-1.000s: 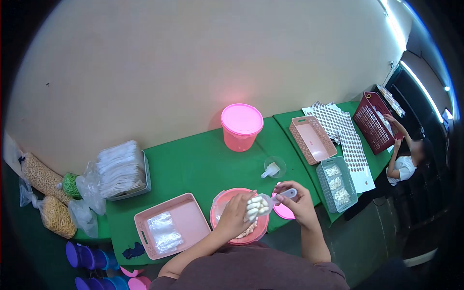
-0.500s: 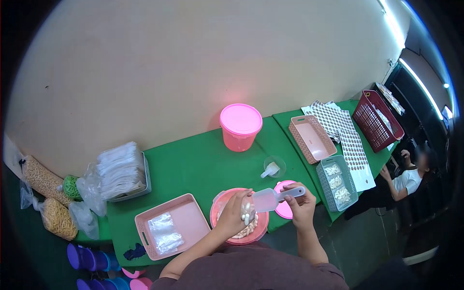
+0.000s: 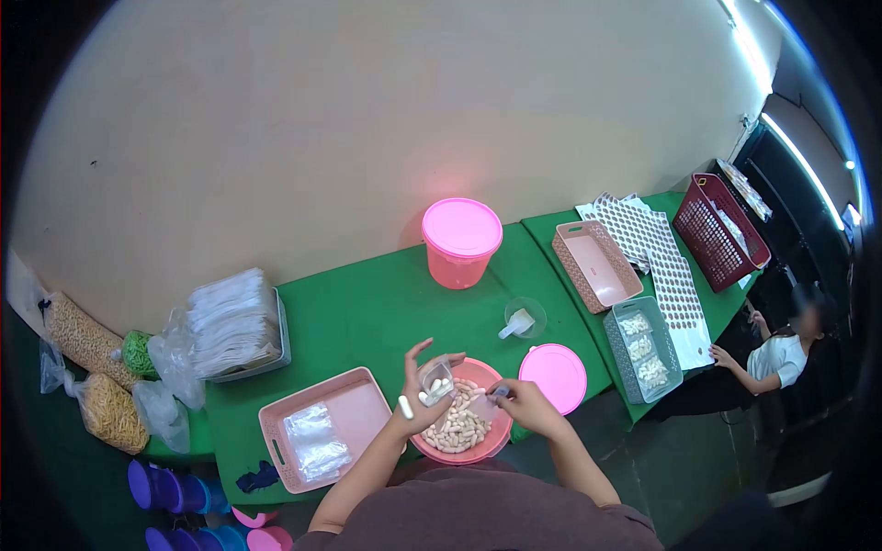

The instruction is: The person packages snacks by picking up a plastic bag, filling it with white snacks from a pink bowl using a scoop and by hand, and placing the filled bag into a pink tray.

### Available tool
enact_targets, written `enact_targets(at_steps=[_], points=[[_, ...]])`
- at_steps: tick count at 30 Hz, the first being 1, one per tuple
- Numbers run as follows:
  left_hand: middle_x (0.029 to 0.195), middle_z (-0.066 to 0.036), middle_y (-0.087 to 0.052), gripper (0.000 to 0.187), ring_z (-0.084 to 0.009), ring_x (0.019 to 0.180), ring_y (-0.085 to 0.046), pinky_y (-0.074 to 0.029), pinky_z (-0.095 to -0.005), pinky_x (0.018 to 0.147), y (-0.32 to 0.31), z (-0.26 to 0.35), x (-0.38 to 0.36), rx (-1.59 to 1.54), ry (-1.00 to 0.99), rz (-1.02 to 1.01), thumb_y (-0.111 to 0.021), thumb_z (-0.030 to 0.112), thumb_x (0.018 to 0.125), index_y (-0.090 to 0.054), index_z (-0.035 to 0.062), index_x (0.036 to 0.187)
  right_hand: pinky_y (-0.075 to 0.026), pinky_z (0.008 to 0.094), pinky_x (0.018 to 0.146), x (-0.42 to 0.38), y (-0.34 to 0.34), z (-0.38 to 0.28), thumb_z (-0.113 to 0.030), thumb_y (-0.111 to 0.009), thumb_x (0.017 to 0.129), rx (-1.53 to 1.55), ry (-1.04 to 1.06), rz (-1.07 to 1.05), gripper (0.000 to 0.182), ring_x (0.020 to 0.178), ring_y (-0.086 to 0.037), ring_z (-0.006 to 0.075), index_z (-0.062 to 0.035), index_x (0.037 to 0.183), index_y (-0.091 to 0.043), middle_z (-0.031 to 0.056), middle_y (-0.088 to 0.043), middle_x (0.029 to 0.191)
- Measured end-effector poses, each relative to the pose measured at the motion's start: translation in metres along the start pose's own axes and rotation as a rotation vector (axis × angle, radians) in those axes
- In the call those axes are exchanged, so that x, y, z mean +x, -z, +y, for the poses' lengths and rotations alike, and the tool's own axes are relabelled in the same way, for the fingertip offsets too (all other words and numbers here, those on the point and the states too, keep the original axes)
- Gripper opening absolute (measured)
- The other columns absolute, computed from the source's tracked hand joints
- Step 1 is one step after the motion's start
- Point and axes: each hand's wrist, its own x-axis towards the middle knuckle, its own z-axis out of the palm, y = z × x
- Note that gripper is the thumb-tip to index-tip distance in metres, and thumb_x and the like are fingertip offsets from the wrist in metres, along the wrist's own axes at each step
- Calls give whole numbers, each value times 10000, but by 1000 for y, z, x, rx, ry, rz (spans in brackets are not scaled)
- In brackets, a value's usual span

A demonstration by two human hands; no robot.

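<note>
My left hand (image 3: 418, 418) is over the left rim of a pink tub (image 3: 503, 432), holding a small clear plastic bag (image 3: 437, 369) with several white, capsule-shaped pieces in it. One more white piece (image 3: 405, 407) shows against the back of that hand, outside the bag. My right hand (image 3: 537, 409) grips the handle of a translucent scoop (image 3: 484, 407), its bowl low in the tub among many pale pieces (image 3: 457, 430). A round pink lid (image 3: 553, 378) lies right of the tub.
Left of the tub, a pink tray (image 3: 372, 404) holds clear bags (image 3: 317, 441). Behind stand a lidded pink bucket (image 3: 461, 230) and a clear bowl (image 3: 525, 318) with a white scoop. Baskets (image 3: 597, 266) and printed sheets (image 3: 675, 285) lie right, near a seated person (image 3: 772, 363).
The scoop has gone from the bag's mouth down into the tub, with my right hand turned over. My left hand has shifted left and its fingers have spread around the bag.
</note>
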Motion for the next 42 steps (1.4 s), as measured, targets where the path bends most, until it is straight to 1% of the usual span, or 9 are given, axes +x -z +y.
enact_targets(at_steps=[11, 15, 18, 21, 30, 33, 35, 38, 42], points=[[1403, -227, -383, 723, -362, 1292, -418, -333, -443, 1092, 16, -36, -7, -1007, 314, -105, -623, 140, 770, -280, 91, 1404, -508, 379, 818, 8, -16, 27, -144, -600, 866, -88, 16, -158, 249, 915, -654, 306, 4, 1063, -634, 185, -673, 996], [1376, -206, -422, 668, -332, 1284, -432, -353, -424, 1074, 23, -37, -11, -1001, 296, -193, -623, 166, 814, -309, 65, 1395, -500, 380, 838, 5, -17, 15, -173, -607, 874, -90, -26, -175, 287, 966, -641, 311, 13, 1092, -619, 196, -657, 1051], [1362, -190, -445, 666, -317, 1238, -481, -351, -429, 1074, 20, -38, -11, -611, 418, -145, -670, 267, 809, -353, 51, 1354, -494, 365, 857, 6, -15, 4, -205, -603, 899, -169, 137, -46, 316, 1003, -634, 281, 16, 1125, -602, 184, -652, 1080], [1374, -177, -442, 653, -280, 1252, -467, -341, -412, 1077, 5, -38, -9, -553, 424, -97, -652, 300, 846, -361, 16, 1357, -494, 329, 844, 6, -21, -10, -202, -580, 930, 265, 55, -8, 316, 988, -630, 223, 29, 1146, -588, 158, -657, 1055], [1438, -136, -396, 625, -252, 1328, -375, -271, -403, 1113, 5, -41, -7, -195, 110, -49, -686, 309, 842, -440, 44, 1352, -507, 278, 804, 7, -34, 8, -74, -631, 893, 624, 134, 32, 199, 892, -623, 135, 29, 1060, -603, 75, -646, 956], [1298, -116, -547, 434, -216, 1207, -504, -368, -370, 1036, 6, -35, -8, 172, 38, -41, -707, 253, 836, -594, 30, 1191, -488, 261, 781, 6, -34, 8, -145, -662, 880, 515, 173, 175, 230, 830, -617, 121, 36, 1019, -629, 57, -646, 897], [1070, -93, -661, 213, -155, 998, -603, -459, -304, 873, 5, -30, -9, 34, 348, 45, -684, 172, 861, -674, 8, 998, -485, 261, 772, 7, -37, 7, -130, -670, 869, 502, 162, 190, 223, 825, -616, 118, 23, 1027, -636, 53, -642, 880], [871, -42, -692, 148, -98, 812, -617, -474, -260, 738, -3, -19, -9, 134, 232, 56, -656, 137, 883, -691, 0, 927, -482, 263, 761, 6, -39, -7, -60, -657, 867, 475, 250, 228, 135, 839, -604, 119, 30, 967, -644, 60, -638, 917], [878, -64, -701, 167, -118, 820, -637, -490, -269, 754, -7, -12, -10, 100, 242, 86, -688, 149, 858, -697, 2, 936, -460, 259, 744, 6, -41, -10, -54, -667, 856, 465, 225, 228, 105, 824, -590, 113, 25, 924, -657, 52, -623, 889]])
